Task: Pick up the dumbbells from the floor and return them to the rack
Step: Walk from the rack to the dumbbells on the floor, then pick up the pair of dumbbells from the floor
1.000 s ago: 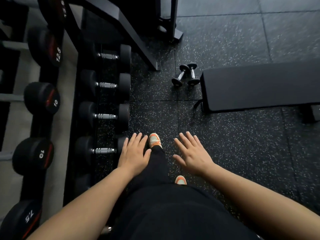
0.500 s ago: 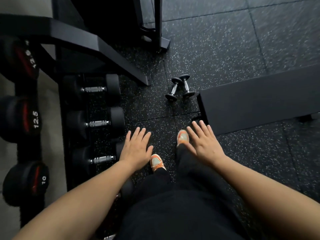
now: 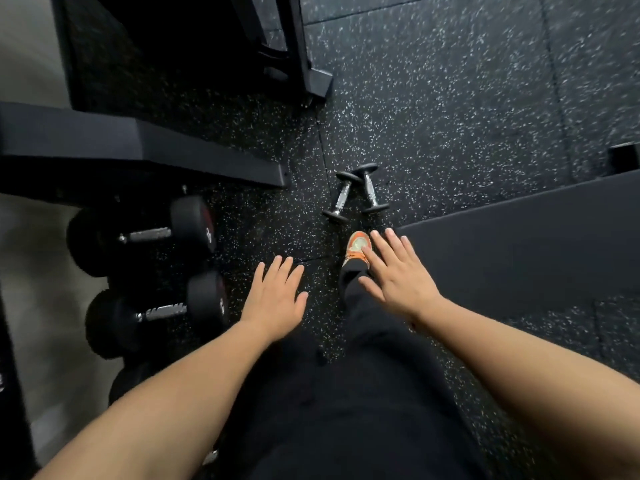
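- Two small chrome-handled dumbbells (image 3: 356, 192) lie side by side on the speckled rubber floor (image 3: 450, 98), just off the near-left corner of the black bench pad (image 3: 519, 244). Their top plates nearly touch and the bottom ends splay out, so they make a narrow V. Both long axes run roughly away from the person, the left one (image 3: 342, 197) tilted a bit, the right one (image 3: 370, 188) closer to straight.
- The right hand (image 3: 398, 275) is the nearer one: the pair sits just ahead of its fingertips and slightly to the left. It's flat, fingers spread, holding nothing.
- The left hand (image 3: 277, 299) hangs lower and further left, also spread and empty, so it has the longer reach, forward and to the right.
- An orange sneaker (image 3: 358, 247) is planted right below the dumbbells, partly under the right hand.
- Room-wise: open floor to the left of and beyond the pair, bench edge tight on the right. I'd guess coming in from above is easiest, palms across the handles.
- The rack (image 3: 138, 150) is off to the left, with bigger rubber dumbbells (image 3: 145, 233) racked on it, so the carry back looks short.
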The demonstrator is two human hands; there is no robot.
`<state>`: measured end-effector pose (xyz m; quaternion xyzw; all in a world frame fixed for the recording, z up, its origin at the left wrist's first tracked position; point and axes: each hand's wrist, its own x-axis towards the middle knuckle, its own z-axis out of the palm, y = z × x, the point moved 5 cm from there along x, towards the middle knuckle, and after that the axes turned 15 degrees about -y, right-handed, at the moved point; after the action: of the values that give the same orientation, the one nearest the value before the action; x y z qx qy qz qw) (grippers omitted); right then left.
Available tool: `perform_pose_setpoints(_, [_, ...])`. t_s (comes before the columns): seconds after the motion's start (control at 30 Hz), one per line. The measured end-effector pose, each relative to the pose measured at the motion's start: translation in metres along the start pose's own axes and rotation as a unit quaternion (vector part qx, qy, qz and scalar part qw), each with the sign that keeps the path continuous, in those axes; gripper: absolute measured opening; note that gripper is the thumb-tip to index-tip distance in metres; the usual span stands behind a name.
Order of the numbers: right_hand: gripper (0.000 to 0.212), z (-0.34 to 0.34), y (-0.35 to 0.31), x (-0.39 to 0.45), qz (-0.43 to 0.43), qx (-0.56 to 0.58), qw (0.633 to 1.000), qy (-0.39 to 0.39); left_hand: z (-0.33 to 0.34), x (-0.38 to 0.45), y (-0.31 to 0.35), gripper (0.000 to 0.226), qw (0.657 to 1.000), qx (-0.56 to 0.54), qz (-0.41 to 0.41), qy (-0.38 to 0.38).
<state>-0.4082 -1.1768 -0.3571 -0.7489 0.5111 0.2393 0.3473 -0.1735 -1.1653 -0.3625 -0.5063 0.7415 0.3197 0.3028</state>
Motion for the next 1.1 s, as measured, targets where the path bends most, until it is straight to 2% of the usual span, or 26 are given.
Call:
perform_pose_setpoints(0.2, [0.068, -0.026, 0.066, 0.074, 0.022, 0.022, 0.999, 0.007, -0.056, 0.12, 0.011, 0.061, 0.999, 0.003, 0.042, 0.029])
perform_pose_setpoints(0.37, [0.075, -0.033, 0.123, 0.153, 0.043, 0.015, 0.999, -0.005, -0.071, 0.221, 0.003, 0.062, 0.997, 0.006, 0.075, 0.035])
perform_pose_setpoints(0.6, [0.069, 0.015, 0.18, 0.276, 0.064, 0.006, 0.998, -0.023, -0.006, 0.367, -0.04, 0.058, 0.989, 0.089, 0.116, -0.015])
perform_pose_setpoints(0.73, [0.065, 0.067, 0.199, 0.344, 0.094, 0.06, 0.993, -0.029, 0.044, 0.438, -0.057, 0.058, 0.99, 0.077, 0.108, -0.044])
perform_pose_setpoints(0.83, [0.066, 0.107, 0.216, 0.389, 0.134, 0.142, 0.98, -0.045, 0.074, 0.491, -0.055, 0.06, 0.993, 0.029, 0.099, -0.055])
perform_pose_setpoints(0.93, [0.063, 0.142, 0.233, 0.422, 0.16, 0.209, 0.963, -0.059, 0.096, 0.539, -0.05, 0.062, 0.992, -0.087, 0.057, -0.069])
perform_pose_setpoints(1.0, [0.057, 0.162, 0.247, 0.442, 0.184, 0.265, 0.945, -0.058, 0.112, 0.566, -0.044, 0.063, 0.975, -0.206, 0.019, -0.079])
perform_pose_setpoints(1.1, [0.052, 0.186, 0.269, 0.464, 0.232, 0.358, 0.904, -0.037, 0.135, 0.598, -0.036, 0.065, 0.925, -0.367, -0.036, -0.092])
